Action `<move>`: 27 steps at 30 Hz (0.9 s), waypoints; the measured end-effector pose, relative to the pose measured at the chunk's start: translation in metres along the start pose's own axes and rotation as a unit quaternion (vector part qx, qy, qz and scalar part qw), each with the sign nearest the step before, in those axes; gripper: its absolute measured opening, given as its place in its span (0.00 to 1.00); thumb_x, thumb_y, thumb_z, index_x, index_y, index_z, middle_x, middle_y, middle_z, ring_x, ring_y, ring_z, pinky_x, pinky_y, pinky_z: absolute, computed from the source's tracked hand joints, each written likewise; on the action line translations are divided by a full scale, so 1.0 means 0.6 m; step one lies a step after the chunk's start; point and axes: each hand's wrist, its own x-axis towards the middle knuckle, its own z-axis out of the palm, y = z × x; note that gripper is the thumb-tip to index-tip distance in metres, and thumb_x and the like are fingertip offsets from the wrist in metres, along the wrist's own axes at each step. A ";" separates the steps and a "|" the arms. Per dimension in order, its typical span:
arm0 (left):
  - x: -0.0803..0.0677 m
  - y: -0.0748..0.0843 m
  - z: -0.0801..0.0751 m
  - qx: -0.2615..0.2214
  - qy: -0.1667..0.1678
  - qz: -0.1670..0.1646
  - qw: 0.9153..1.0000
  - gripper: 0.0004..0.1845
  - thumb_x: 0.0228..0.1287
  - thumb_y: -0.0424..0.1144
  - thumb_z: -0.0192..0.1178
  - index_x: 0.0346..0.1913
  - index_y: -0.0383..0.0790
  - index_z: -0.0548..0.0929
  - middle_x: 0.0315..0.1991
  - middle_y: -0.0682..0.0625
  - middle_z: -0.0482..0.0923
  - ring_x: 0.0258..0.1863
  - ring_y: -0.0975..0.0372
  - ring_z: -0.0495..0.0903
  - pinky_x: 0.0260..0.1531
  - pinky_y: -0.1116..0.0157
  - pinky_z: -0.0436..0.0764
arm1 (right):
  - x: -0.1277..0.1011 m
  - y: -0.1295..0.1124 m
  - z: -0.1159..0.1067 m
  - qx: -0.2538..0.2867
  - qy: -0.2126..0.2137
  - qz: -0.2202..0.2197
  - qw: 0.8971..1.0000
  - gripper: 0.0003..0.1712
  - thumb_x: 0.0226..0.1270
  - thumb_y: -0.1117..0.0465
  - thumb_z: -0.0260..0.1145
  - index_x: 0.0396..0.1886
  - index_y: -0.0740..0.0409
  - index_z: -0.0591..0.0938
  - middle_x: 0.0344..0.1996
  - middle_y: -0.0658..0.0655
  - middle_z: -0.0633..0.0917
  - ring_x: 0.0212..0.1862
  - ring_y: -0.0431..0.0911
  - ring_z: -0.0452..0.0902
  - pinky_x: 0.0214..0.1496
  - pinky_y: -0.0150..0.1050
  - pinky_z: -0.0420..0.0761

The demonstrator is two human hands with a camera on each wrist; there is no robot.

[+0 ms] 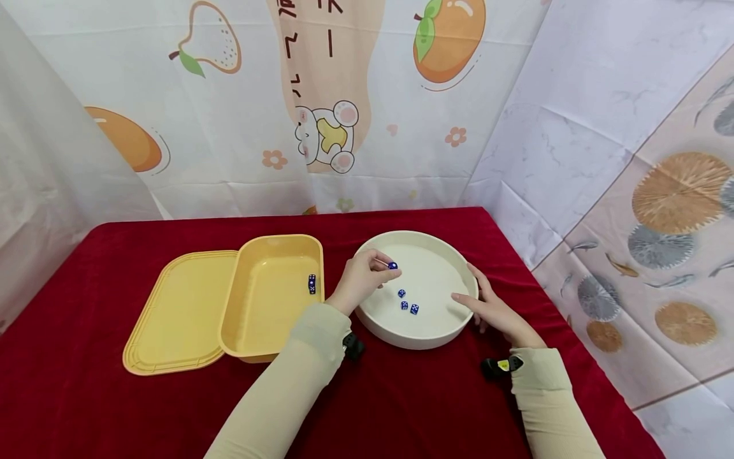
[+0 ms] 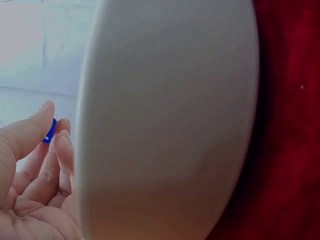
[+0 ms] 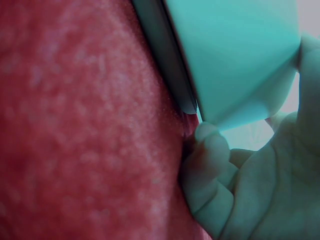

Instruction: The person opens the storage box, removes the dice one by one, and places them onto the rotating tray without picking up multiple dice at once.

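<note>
Partly screened from its wrist view by a round white tray [image 1: 438,258], the left hand [image 1: 362,275] pinches a blue die [image 1: 392,266] over it; the right hand [image 1: 497,311] grips its rim. Three loose dice [image 1: 404,305] lie inside. A yellow box [image 1: 266,306] hides one edge of a lid [image 1: 182,312]; its own dice [image 1: 312,284] are hard to count

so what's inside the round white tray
Inside the round white tray, three blue dice lie on its floor. The left hand pinches another blue die above them. Whatever that hand and the right hand cover can't be seen.
</note>
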 end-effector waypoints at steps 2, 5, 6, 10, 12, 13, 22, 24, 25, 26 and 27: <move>0.001 -0.001 0.005 -0.001 -0.002 0.001 1.000 0.15 0.60 0.44 0.71 0.46 0.42 0.83 0.40 0.46 0.86 0.29 0.61 0.82 0.37 0.65 0.85 | 0.000 0.000 0.000 -0.001 -0.002 -0.004 1.000 0.54 0.69 0.45 0.63 0.80 0.36 0.37 0.19 0.54 0.72 0.20 0.44 0.69 0.21 0.40 0.75; 0.002 -0.003 0.012 -0.002 -0.007 -0.002 1.000 0.15 0.60 0.44 0.71 0.45 0.41 0.83 0.39 0.46 0.86 0.30 0.61 0.82 0.37 0.66 0.84 | 0.000 0.000 0.000 0.001 -0.001 -0.003 1.000 0.54 0.69 0.45 0.64 0.80 0.35 0.38 0.19 0.54 0.72 0.20 0.43 0.69 0.21 0.39 0.75; 0.002 -0.004 0.014 -0.001 -0.008 -0.002 1.000 0.15 0.60 0.44 0.71 0.45 0.41 0.83 0.39 0.46 0.86 0.31 0.61 0.81 0.36 0.66 0.84 | 0.001 0.000 0.000 0.001 -0.001 -0.004 1.000 0.54 0.69 0.45 0.64 0.80 0.35 0.37 0.19 0.54 0.72 0.20 0.43 0.69 0.21 0.39 0.75; 0.000 -0.004 0.023 0.007 -0.014 -0.003 1.000 0.15 0.59 0.44 0.72 0.45 0.41 0.83 0.39 0.47 0.86 0.33 0.61 0.82 0.38 0.66 0.83 | 0.000 -0.001 0.001 0.004 -0.001 -0.002 1.000 0.54 0.68 0.45 0.64 0.80 0.34 0.38 0.19 0.54 0.72 0.20 0.44 0.69 0.21 0.39 0.76; 0.000 -0.004 0.027 0.015 -0.016 -0.004 1.000 0.15 0.59 0.44 0.72 0.45 0.41 0.84 0.39 0.47 0.87 0.36 0.61 0.82 0.40 0.65 0.83 | 0.000 0.000 0.000 0.003 -0.002 -0.003 1.000 0.54 0.69 0.45 0.64 0.80 0.34 0.37 0.19 0.54 0.72 0.20 0.44 0.69 0.21 0.40 0.76; 0.001 -0.004 0.029 0.018 -0.017 -0.004 1.000 0.14 0.59 0.44 0.72 0.44 0.42 0.84 0.39 0.47 0.87 0.38 0.61 0.83 0.42 0.64 0.83 | 0.000 0.000 0.000 0.003 -0.001 -0.004 1.000 0.54 0.68 0.45 0.64 0.80 0.35 0.37 0.19 0.54 0.72 0.20 0.44 0.69 0.21 0.40 0.76; 0.004 -0.006 0.047 0.041 -0.030 0.003 0.999 0.14 0.58 0.47 0.72 0.43 0.44 0.85 0.39 0.50 0.86 0.42 0.61 0.81 0.45 0.62 0.80 | 0.001 0.001 -0.001 0.002 0.001 -0.004 1.000 0.54 0.68 0.45 0.64 0.80 0.36 0.37 0.20 0.54 0.73 0.20 0.44 0.70 0.21 0.40 0.76; 0.004 -0.007 0.050 0.046 -0.030 0.009 0.998 0.13 0.58 0.47 0.72 0.42 0.44 0.85 0.38 0.50 0.85 0.40 0.61 0.80 0.43 0.64 0.79 | 0.001 0.001 0.000 0.001 0.001 -0.002 1.000 0.54 0.68 0.44 0.64 0.80 0.36 0.37 0.20 0.54 0.73 0.20 0.44 0.70 0.21 0.40 0.76; 0.005 -0.007 0.051 0.047 -0.030 0.011 0.998 0.13 0.58 0.47 0.72 0.42 0.44 0.85 0.38 0.50 0.85 0.39 0.61 0.80 0.41 0.64 0.79 | 0.001 0.001 0.000 0.001 0.002 -0.001 1.000 0.54 0.68 0.44 0.64 0.80 0.36 0.37 0.20 0.54 0.73 0.20 0.44 0.70 0.21 0.40 0.76; 0.005 -0.008 0.052 0.049 -0.030 0.013 0.998 0.13 0.58 0.47 0.72 0.42 0.45 0.85 0.37 0.50 0.85 0.38 0.62 0.79 0.40 0.65 0.78 | 0.001 0.000 0.000 -0.002 0.000 -0.003 1.000 0.54 0.69 0.45 0.63 0.80 0.37 0.37 0.20 0.55 0.73 0.20 0.44 0.70 0.21 0.40 0.76; 0.005 -0.008 0.053 0.050 -0.032 0.013 0.998 0.13 0.58 0.47 0.72 0.42 0.45 0.86 0.37 0.50 0.85 0.38 0.62 0.79 0.39 0.66 0.78 | 0.001 0.000 0.000 -0.001 0.001 -0.003 1.000 0.54 0.69 0.44 0.63 0.80 0.37 0.37 0.20 0.55 0.73 0.20 0.44 0.70 0.21 0.40 0.76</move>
